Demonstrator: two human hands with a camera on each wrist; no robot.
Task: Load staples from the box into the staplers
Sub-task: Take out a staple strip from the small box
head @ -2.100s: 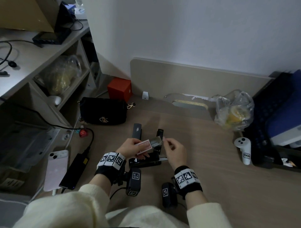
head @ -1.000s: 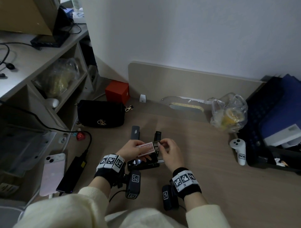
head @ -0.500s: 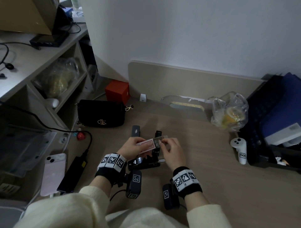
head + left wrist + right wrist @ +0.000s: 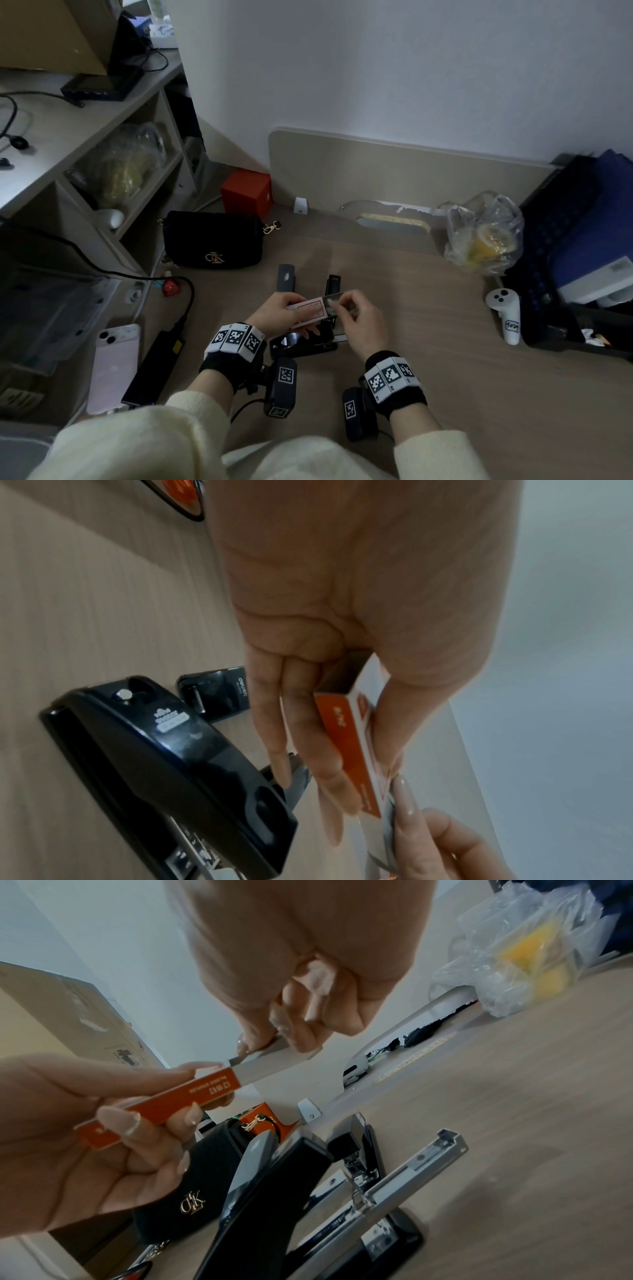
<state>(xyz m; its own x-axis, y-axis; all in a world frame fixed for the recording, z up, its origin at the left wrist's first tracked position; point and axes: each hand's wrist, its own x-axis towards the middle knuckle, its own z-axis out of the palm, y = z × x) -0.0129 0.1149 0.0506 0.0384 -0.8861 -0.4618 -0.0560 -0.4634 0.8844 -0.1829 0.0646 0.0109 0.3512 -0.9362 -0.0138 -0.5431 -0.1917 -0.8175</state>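
The black handbag (image 4: 178, 1191) carries a gold interlocked "CK" monogram on its front. A small black stapler (image 4: 219, 693) lying on the counter (image 4: 103, 615) bears the white brand "deli" on its top — the finer print beside it is too small to read. The orange side of the staple box (image 4: 164, 1104) shows white lettering that is upside down and blurred, and the white controller (image 4: 507, 318) has a handwritten mark — neither can be made out.

Right of the hands (image 4: 322, 318) the tabletop (image 4: 428, 359) lies bare out to the white controller (image 4: 505, 317) and the plastic bag (image 4: 483, 236). Directly beneath them the opened staplers (image 4: 305, 339) crowd the surface. On the left, the black handbag (image 4: 212, 240), power brick (image 4: 154, 366) and phone (image 4: 114, 366) hem things in.
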